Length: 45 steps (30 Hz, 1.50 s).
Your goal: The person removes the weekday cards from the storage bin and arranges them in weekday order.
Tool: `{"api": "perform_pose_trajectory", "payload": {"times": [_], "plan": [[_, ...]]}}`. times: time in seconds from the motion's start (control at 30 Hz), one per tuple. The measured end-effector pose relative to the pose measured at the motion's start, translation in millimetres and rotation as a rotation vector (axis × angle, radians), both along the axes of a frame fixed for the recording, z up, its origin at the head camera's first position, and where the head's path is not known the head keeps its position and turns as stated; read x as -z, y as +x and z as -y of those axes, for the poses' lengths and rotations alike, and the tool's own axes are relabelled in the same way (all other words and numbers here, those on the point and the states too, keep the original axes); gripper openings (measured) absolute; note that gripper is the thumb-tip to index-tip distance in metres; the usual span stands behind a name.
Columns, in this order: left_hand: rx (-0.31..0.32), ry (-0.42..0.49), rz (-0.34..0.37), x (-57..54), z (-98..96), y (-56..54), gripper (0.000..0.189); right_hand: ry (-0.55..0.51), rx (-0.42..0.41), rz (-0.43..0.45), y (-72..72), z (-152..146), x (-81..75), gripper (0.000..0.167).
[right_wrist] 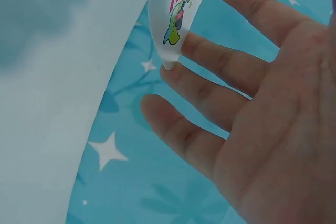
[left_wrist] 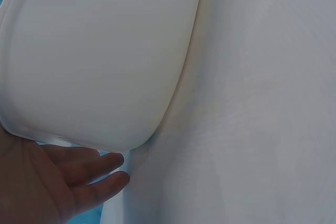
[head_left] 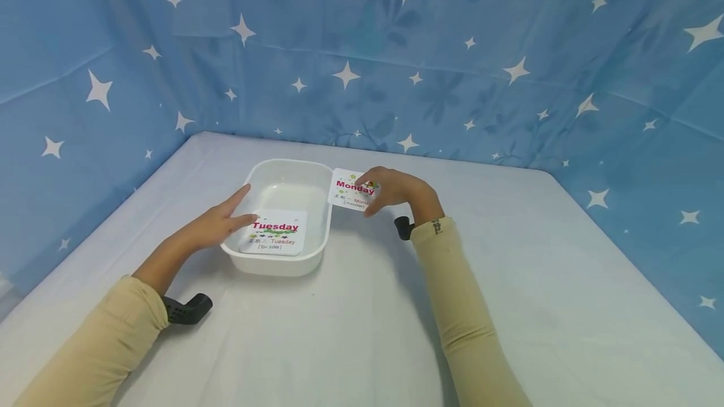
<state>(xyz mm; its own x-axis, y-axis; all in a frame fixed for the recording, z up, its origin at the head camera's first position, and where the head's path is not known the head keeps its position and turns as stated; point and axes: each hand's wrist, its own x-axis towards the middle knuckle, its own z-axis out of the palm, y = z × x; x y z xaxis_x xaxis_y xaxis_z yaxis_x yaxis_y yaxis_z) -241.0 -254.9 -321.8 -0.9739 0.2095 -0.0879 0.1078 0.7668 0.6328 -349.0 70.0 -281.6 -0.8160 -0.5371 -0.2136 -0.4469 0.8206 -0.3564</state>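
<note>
My right hand [head_left: 390,190] pinches a white card printed "Monday" [head_left: 346,188] by its right side, just beyond the tub's right rim. From below, in the right wrist view, the card [right_wrist: 170,30] shows pink letters and a small colourful cartoon; my right fingers [right_wrist: 226,61] spread along its edge. At the left side of a white plastic tub [head_left: 277,264], my left hand [head_left: 212,225] rests with its thumb over the rim by a "Tuesday" card [head_left: 277,242] that lies in the tub's near end. The left wrist view shows relaxed left fingers [left_wrist: 100,187] against the tub's outer wall [left_wrist: 100,66].
A white cloth [head_left: 317,344] covers the table beneath the tub. Behind and at both sides hangs a blue curtain [head_left: 430,36] with white stars. Black wrist mounts [head_left: 189,309] sit on both forearms, over beige sleeves [head_left: 469,319].
</note>
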Motion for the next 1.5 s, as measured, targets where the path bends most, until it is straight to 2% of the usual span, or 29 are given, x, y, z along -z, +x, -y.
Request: {"api": "perform_pose_trajectory", "payload": {"times": [0.17, 0.37, 0.9, 1.23, 1.5], "plan": [[0.0, -0.009, 0.0, -0.5, 1.1, -0.5, 0.076, 0.009, 0.08, 0.037, -2.8, -4.5, 4.0, 0.066], [0.01, -0.004, -0.004, -2.5, 0.1, -0.2, 0.076, 0.058, 0.106, 0.058, -4.3, -6.8, 7.3, 0.065], [-0.007, 0.0, 0.016, -1.1, -0.4, -1.6, 0.077, 0.132, 0.105, 0.12, -5.6, 8.8, 22.5, 0.065], [-0.002, -0.001, 0.018, -3.0, -1.6, -2.0, 0.075, 0.161, 0.093, 0.101, -5.5, 11.0, 25.7, 0.064], [-0.003, -0.004, 0.014, -2.5, -0.4, -1.5, 0.075, 0.169, 0.109, 0.124, -7.6, 13.9, 30.0, 0.065]]}}
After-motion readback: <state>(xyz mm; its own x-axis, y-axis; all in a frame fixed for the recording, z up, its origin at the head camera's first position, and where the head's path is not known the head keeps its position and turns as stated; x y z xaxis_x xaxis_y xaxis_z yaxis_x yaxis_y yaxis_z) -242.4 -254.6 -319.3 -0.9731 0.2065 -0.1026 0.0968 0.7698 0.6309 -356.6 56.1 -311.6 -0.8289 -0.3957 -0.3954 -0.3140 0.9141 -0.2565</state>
